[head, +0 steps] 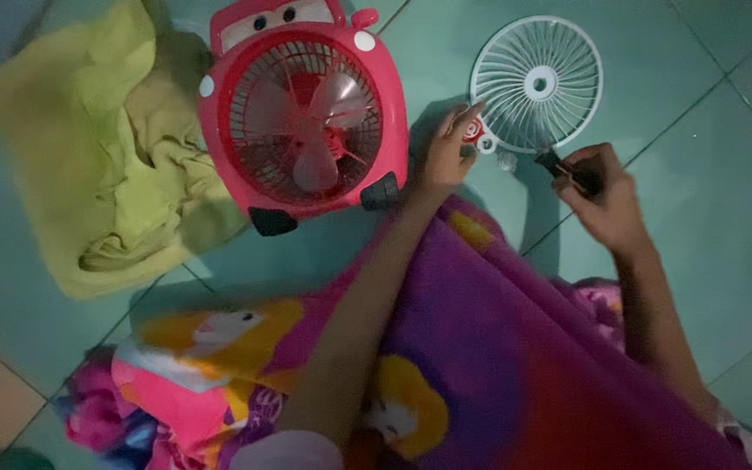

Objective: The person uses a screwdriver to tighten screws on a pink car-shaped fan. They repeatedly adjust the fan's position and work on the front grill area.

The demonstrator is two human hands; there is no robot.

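On the floor (698, 174), the left hand (447, 150) pinches a small red part (473, 130) beside the fan (306, 113); the right hand (602, 196) clenches a dark tool (567, 170) near the grille (537, 83).

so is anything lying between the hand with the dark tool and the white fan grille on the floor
Almost nothing. The right hand holds a dark tool just below the white grille. Only a small clear piece lies on the tiles near the grille's lower edge. The left hand is off to the side, pinching a small red and white part.
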